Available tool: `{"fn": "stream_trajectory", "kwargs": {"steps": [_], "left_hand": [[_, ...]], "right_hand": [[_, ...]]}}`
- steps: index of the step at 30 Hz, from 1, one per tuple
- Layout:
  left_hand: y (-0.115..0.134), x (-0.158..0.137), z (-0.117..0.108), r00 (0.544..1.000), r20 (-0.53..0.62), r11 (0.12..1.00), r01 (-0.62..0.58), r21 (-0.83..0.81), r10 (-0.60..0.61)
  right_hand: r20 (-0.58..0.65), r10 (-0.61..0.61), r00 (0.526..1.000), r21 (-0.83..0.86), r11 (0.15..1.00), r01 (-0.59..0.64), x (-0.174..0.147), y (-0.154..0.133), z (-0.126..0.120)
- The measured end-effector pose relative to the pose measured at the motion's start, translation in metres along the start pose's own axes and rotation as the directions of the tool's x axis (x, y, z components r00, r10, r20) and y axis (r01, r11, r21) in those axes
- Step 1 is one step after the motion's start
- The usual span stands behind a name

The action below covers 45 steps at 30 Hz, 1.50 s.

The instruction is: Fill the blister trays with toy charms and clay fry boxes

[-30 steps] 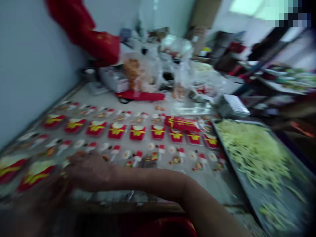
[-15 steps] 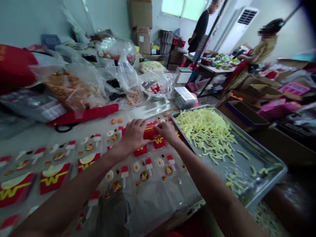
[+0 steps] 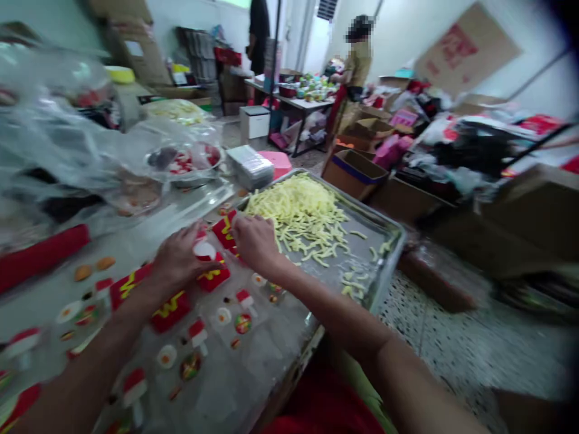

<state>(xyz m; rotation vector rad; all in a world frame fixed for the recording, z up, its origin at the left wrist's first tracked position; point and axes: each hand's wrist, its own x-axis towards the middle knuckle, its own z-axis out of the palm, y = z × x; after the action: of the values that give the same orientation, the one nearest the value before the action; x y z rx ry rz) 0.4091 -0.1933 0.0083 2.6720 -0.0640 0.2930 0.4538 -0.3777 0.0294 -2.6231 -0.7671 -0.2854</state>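
My left hand (image 3: 181,256) has its fingers curled and its thumb out around a small red carton (image 3: 212,277) with a yellow zigzag mark and a white rounded top. Close by, my right hand (image 3: 257,241) pinches another red carton (image 3: 222,230) by its right side; its fingertips are partly hidden. Under and around both hands lie clear plastic packets (image 3: 221,316) with a fried egg, a red-and-white popsicle and a round pizza-like piece. More red cartons (image 3: 169,310) lie beneath my left forearm. Beside my right hand, pale yellow fry-shaped pieces (image 3: 303,211) are heaped on the tray.
The metal tray (image 3: 384,265) sits at the table's right edge. Behind my hands are plastic bags (image 3: 76,150), a bowl with red-and-white pieces (image 3: 185,166) and a stack of clear boxes (image 3: 249,166). Cardboard boxes (image 3: 355,172) stand on the right. A person (image 3: 357,66) stands at a far table.
The view has swung right, so the table scene shifts left. My hands, together at one red carton before, are now a little apart, my right hand with a carton near the tray.
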Motion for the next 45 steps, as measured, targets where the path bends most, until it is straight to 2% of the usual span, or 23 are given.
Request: {"fn": "stream_trajectory", "kwargs": {"steps": [2,4,6,8,10,11,12,13,15,17,20,25,27,30,33,36,38,41,45], "left_hand": [[0.033,0.005,0.005,0.996,0.004,0.996,-0.086,0.013,0.086],[0.067,0.006,0.010,0.994,0.016,0.994,-0.112,0.011,0.112],[0.096,0.005,0.015,0.998,0.025,0.998,-0.053,0.030,0.052],[0.114,0.003,0.019,0.998,0.055,0.998,0.016,0.055,-0.019],[0.124,0.004,0.025,0.991,0.118,0.996,0.049,0.069,-0.057],[0.129,0.006,0.029,0.987,0.141,0.995,0.064,0.076,-0.074],[0.135,0.008,0.033,0.984,0.153,0.994,0.075,0.081,-0.086],[0.142,0.012,0.039,0.985,0.153,0.994,0.074,0.079,-0.086],[0.162,0.020,0.050,0.993,0.120,0.999,0.020,0.039,-0.024],[0.185,0.027,0.061,0.994,0.062,0.996,-0.089,-0.025,0.090],[0.210,0.033,0.069,0.975,0.011,0.973,-0.222,-0.060,0.223],[0.217,0.036,0.075,0.965,0.028,0.963,-0.260,-0.072,0.262],[0.219,0.039,0.082,0.961,0.071,0.963,-0.261,-0.070,0.266],[0.228,0.047,0.093,0.951,0.193,0.969,-0.249,0.004,0.243],[0.236,0.053,0.099,0.943,0.268,0.969,-0.229,0.093,0.198],[0.231,0.053,0.097,0.944,0.272,0.966,-0.225,0.126,0.184],[0.224,0.049,0.094,0.948,0.276,0.970,-0.203,0.131,0.161],[0.219,0.040,0.091,0.961,0.256,0.976,-0.150,0.155,0.107],[0.234,0.034,0.095,0.962,0.243,0.968,-0.173,0.184,0.126]], "right_hand": [[-0.025,-0.082,0.996,-0.048,0.996,0.080,-0.015,-0.001,-0.016],[-0.039,-0.152,0.988,-0.041,0.988,0.150,-0.032,0.006,-0.030],[-0.038,-0.204,0.978,0.000,0.979,0.204,-0.053,0.034,-0.046],[-0.027,-0.192,0.981,0.077,0.978,0.194,-0.078,0.085,-0.065],[-0.068,0.000,0.998,0.137,0.991,0.009,-0.101,0.153,-0.084],[-0.062,0.118,0.991,0.139,0.984,-0.109,-0.110,0.188,-0.093],[-0.082,0.246,0.966,0.137,0.963,-0.234,-0.115,0.222,-0.099],[-0.088,0.321,0.943,0.132,0.942,-0.308,-0.118,0.252,-0.104],[-0.105,0.394,0.913,0.103,0.918,-0.384,-0.115,0.296,-0.108],[-0.071,0.371,0.926,0.068,0.928,-0.366,-0.105,0.316,-0.105],[0.050,0.303,0.952,-0.014,0.953,-0.302,-0.089,0.316,-0.096],[0.197,0.323,0.926,-0.193,0.939,-0.286,-0.090,0.303,-0.081],[0.195,0.298,0.934,-0.247,0.937,-0.247,-0.094,0.301,-0.075],[0.157,0.284,0.946,-0.296,0.927,-0.230,-0.095,0.303,-0.071],[0.154,0.332,0.931,-0.258,0.923,-0.286,-0.093,0.308,-0.079],[0.102,0.444,0.890,-0.142,0.892,-0.429,-0.097,0.310,-0.095],[0.070,0.480,0.874,-0.078,0.876,-0.475,-0.105,0.304,-0.103],[0.107,0.434,0.894,-0.139,0.897,-0.419,-0.119,0.284,-0.100],[0.159,0.414,0.896,-0.333,0.877,-0.346,-0.127,0.263,-0.081]]}}
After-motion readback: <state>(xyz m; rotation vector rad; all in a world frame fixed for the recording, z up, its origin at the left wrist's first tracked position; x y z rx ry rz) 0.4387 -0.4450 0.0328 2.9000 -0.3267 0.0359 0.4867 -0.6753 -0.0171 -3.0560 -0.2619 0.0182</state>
